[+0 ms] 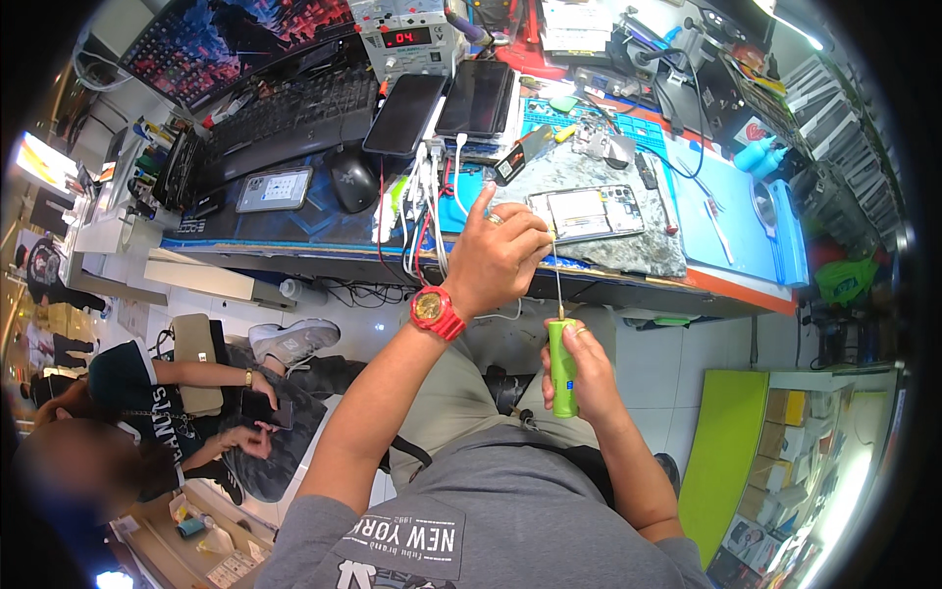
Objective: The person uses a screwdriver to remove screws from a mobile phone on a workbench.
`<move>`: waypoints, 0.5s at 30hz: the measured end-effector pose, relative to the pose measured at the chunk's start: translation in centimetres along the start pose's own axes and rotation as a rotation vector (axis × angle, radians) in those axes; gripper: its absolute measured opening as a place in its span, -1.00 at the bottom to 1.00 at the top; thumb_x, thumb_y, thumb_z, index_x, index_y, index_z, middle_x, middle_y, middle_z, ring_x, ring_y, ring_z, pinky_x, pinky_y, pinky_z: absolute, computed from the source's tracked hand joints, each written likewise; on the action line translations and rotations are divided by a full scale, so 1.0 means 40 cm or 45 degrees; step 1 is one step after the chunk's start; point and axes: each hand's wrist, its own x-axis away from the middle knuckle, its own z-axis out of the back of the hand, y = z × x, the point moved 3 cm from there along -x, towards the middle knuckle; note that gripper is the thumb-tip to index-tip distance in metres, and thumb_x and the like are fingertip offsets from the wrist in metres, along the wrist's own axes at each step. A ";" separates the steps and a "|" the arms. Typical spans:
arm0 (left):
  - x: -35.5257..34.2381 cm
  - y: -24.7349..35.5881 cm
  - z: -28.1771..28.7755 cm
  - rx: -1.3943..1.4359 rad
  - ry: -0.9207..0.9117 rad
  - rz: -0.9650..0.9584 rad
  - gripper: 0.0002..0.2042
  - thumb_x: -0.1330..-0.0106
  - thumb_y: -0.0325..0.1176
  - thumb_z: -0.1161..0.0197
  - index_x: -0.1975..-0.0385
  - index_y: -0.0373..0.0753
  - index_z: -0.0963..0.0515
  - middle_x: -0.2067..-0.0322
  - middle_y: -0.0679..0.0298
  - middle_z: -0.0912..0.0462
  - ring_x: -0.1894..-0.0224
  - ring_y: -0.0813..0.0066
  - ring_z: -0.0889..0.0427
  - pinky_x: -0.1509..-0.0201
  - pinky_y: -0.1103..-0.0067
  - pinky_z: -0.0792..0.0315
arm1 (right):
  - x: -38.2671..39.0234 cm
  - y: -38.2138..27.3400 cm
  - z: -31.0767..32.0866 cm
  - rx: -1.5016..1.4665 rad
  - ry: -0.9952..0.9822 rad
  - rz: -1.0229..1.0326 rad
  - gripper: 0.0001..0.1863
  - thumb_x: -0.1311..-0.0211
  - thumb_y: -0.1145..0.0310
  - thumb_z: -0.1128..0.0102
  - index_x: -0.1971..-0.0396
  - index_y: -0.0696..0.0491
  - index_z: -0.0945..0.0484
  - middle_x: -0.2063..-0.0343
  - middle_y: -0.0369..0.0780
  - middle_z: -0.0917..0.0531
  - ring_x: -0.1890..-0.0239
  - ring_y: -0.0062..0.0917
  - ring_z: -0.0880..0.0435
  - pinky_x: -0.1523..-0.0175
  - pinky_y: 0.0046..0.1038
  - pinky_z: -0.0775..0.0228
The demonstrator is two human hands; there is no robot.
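Observation:
My right hand [585,365] grips the green handle [563,402] of a tool whose long thin metal shaft [559,280] points up toward my left hand [496,255]. Bent and closed, the left hand's fingertips meet near the shaft's upper end, beside the near left corner of an opened phone [599,214]; what they pinch is too small to make out. The phone lies on a grey speckled mat [643,253]. A small black part with a label [512,164] rests just above my left hand. White cables [432,196] run down past that hand's left side.
Two black phones [402,115] lean near a power supply [402,39]. A mouse [349,177], keyboard [275,118] and lit-screen phone [273,188] occupy the left. Blue bottles [756,157] stand right. At lower left, a seated person [167,412] holds a dark phone [257,408].

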 end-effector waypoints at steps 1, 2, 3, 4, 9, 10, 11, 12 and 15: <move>-0.002 0.004 0.003 0.000 0.000 0.003 -0.90 -0.24 -0.38 -0.46 0.28 -0.05 -0.70 0.21 0.47 -0.73 -0.04 0.45 -0.67 -0.60 0.05 -0.01 | 0.001 0.001 0.004 -0.005 0.011 0.006 -0.57 -0.66 0.01 0.09 -0.18 0.06 -0.34 0.37 -0.19 -0.54 0.65 -0.50 -0.59 0.58 -0.39 -0.53; -0.004 0.007 0.004 0.000 0.000 0.005 -0.90 -0.25 -0.38 -0.46 0.28 -0.06 -0.70 0.21 0.47 -0.73 -0.05 0.45 -0.67 -0.61 0.05 -0.01 | 0.001 0.001 0.008 -0.010 0.023 0.012 -0.58 -0.66 0.01 0.09 -0.18 0.06 -0.35 0.38 -0.19 -0.54 0.65 -0.50 -0.59 0.58 -0.38 -0.53; -0.004 0.007 0.003 -0.001 -0.005 0.003 -0.90 -0.25 -0.38 -0.46 0.28 -0.06 -0.70 0.21 0.47 -0.72 -0.05 0.45 -0.67 -0.61 0.05 -0.01 | 0.001 0.002 0.010 -0.023 0.027 0.016 -0.58 -0.66 0.01 0.09 -0.18 0.06 -0.35 0.38 -0.19 -0.54 0.65 -0.49 -0.59 0.59 -0.38 -0.53; -0.005 0.008 0.002 -0.003 -0.010 0.000 -0.90 -0.25 -0.38 -0.45 0.27 -0.06 -0.70 0.21 0.47 -0.72 -0.05 0.45 -0.67 -0.61 0.05 0.00 | 0.001 0.002 0.013 -0.036 0.032 0.021 -0.58 -0.66 0.01 0.09 -0.18 0.05 -0.35 0.38 -0.19 -0.54 0.65 -0.49 -0.59 0.59 -0.38 -0.53; -0.006 0.007 -0.002 -0.047 -0.008 -0.043 -0.89 -0.26 -0.40 -0.39 0.24 -0.09 -0.69 0.20 0.42 -0.70 -0.07 0.38 -0.65 -0.59 -0.01 -0.03 | -0.006 -0.010 0.028 -0.052 0.106 0.060 -0.55 -0.67 0.01 0.12 -0.22 0.07 -0.37 0.38 -0.18 -0.54 0.67 -0.48 -0.58 0.61 -0.38 -0.53; -0.005 0.005 -0.002 -0.073 -0.008 -0.058 -0.86 -0.24 -0.41 -0.36 0.22 -0.09 -0.68 0.19 0.40 -0.68 -0.06 0.34 -0.64 -0.57 -0.04 -0.06 | -0.006 -0.009 0.034 -0.042 0.131 0.074 -0.52 -0.67 -0.01 0.14 -0.24 0.08 -0.38 0.38 -0.17 -0.55 0.68 -0.47 -0.58 0.62 -0.37 -0.52; -0.005 0.005 -0.005 -0.101 -0.005 -0.071 -0.83 -0.22 -0.43 -0.33 0.20 -0.10 -0.66 0.19 0.38 -0.66 -0.06 0.30 -0.64 -0.56 -0.06 -0.10 | -0.003 -0.008 0.044 -0.029 0.152 0.088 -0.49 -0.67 -0.02 0.16 -0.26 0.09 -0.39 0.37 -0.16 -0.55 0.69 -0.46 -0.57 0.63 -0.37 -0.52; -0.002 0.003 -0.004 -0.088 -0.005 -0.090 -0.83 -0.19 -0.45 -0.30 0.21 -0.12 -0.64 0.20 0.34 -0.65 -0.06 0.27 -0.64 -0.54 -0.08 -0.12 | 0.000 -0.005 0.055 -0.016 0.161 0.124 -0.46 -0.66 -0.05 0.15 -0.29 0.09 -0.41 0.37 -0.18 -0.56 0.68 -0.49 -0.58 0.64 -0.40 -0.50; 0.024 -0.016 0.011 -0.017 -0.038 -0.068 -0.70 -0.08 -0.48 -0.26 0.13 -0.15 -0.60 0.18 0.26 -0.64 -0.06 0.20 -0.63 -0.52 -0.05 -0.14 | 0.033 -0.035 0.069 0.253 0.256 0.278 -0.48 -0.64 -0.03 0.12 -0.27 0.04 -0.51 0.39 -0.27 -0.60 0.66 -0.61 -0.54 0.62 -0.50 -0.48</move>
